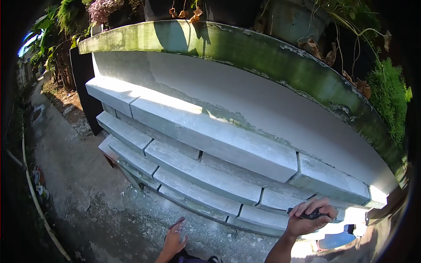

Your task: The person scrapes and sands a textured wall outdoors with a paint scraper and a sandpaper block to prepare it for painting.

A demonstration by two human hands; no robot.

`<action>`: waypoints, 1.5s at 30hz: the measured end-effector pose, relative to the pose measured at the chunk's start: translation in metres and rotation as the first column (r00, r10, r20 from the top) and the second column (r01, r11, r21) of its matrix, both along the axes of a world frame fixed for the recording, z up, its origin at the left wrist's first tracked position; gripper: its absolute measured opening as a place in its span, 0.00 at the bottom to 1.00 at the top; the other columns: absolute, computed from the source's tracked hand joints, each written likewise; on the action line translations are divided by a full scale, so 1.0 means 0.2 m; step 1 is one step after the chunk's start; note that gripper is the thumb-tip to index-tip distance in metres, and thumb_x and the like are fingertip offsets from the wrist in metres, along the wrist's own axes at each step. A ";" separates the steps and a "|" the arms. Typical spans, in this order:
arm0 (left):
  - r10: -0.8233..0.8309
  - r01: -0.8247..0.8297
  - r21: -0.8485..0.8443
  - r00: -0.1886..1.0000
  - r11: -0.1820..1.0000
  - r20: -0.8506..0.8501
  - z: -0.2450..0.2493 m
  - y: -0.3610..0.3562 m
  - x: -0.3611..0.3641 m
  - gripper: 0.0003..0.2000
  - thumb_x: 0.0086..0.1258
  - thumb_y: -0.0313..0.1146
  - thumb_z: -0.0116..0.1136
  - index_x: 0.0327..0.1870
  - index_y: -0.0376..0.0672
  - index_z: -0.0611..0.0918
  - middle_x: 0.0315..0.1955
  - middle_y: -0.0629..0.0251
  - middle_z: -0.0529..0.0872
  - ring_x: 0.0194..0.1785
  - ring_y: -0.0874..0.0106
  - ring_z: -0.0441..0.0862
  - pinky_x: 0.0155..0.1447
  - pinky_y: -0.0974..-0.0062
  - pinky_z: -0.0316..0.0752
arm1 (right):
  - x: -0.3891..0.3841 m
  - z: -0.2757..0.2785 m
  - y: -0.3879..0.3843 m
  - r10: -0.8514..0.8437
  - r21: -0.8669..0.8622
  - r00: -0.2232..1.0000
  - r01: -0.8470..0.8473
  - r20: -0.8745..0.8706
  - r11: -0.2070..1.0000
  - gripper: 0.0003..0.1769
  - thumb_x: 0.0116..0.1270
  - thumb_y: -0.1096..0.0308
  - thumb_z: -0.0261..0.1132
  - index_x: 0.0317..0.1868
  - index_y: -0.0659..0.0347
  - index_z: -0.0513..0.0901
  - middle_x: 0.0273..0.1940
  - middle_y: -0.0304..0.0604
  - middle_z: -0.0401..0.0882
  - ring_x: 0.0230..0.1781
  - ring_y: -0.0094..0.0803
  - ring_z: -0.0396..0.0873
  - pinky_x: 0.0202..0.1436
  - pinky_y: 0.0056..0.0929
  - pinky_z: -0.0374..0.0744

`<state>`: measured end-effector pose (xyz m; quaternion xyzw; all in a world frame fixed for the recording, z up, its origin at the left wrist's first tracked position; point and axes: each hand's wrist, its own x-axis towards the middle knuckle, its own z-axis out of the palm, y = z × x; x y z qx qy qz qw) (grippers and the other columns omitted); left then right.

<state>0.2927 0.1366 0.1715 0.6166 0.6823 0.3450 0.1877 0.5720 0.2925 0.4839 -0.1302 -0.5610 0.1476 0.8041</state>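
Note:
My right hand [310, 218] is raised at the lower right, fingers curled over a small dark handheld object [313, 214]. Its exact kind does not show; part of it lies under the fingers. Behind that hand are pale grey blocks [199, 188] laid in stepped, curving rows, some with dark gaps between them. My left hand [176, 240] is low in the middle, above the concrete ground, with its fingers apart. A narrow reddish shape at its fingertips is too small to tell from a finger.
Above the blocks, a mossy green ledge [272, 59] carries pots and plants. A concrete path [66, 175] runs along the left, with a pale pipe [37, 197] beside it. Something blue and rounded [337, 240] is at the lower right. A dark upright panel [85, 90] stands at the wall's left end.

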 end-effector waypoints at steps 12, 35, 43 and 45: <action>0.058 -0.066 0.049 0.986 0.997 0.154 0.09 0.13 -0.75 0.32 0.60 0.25 0.66 0.68 0.30 0.71 0.68 0.42 0.73 0.71 0.47 0.70 0.74 0.56 0.64 | -0.90 0.45 0.78 -0.414 0.513 0.870 0.235 0.267 0.826 0.23 0.84 0.49 0.44 0.38 0.62 0.65 0.23 0.44 0.69 0.13 0.26 0.70 0.13 0.23 0.73; -0.219 0.256 -0.297 0.964 0.920 0.152 -0.30 0.25 -1.01 0.22 0.71 0.35 0.57 0.60 0.25 0.79 0.61 0.35 0.78 0.69 0.40 0.69 0.76 0.50 0.60 | -0.84 0.57 0.71 -0.278 0.368 0.954 0.299 -0.110 0.881 0.25 0.81 0.45 0.49 0.40 0.62 0.66 0.18 0.39 0.66 0.10 0.21 0.64 0.11 0.22 0.68; -0.198 0.210 -0.288 0.978 0.934 0.070 -0.33 0.24 -1.00 0.23 0.71 0.35 0.58 0.61 0.26 0.78 0.60 0.35 0.79 0.68 0.40 0.71 0.76 0.50 0.60 | -0.81 0.56 0.70 -0.372 0.320 0.925 0.377 -0.079 0.869 0.14 0.78 0.63 0.60 0.37 0.57 0.65 0.16 0.35 0.64 0.09 0.21 0.63 0.10 0.21 0.64; -0.184 0.195 -0.282 0.981 0.939 0.068 -0.32 0.21 -1.01 0.23 0.71 0.35 0.58 0.61 0.26 0.78 0.59 0.34 0.79 0.68 0.40 0.71 0.76 0.50 0.60 | -0.73 0.44 0.87 -0.514 0.203 0.855 0.516 -0.064 0.833 0.14 0.72 0.73 0.67 0.34 0.59 0.67 0.21 0.34 0.70 0.13 0.17 0.68 0.16 0.19 0.65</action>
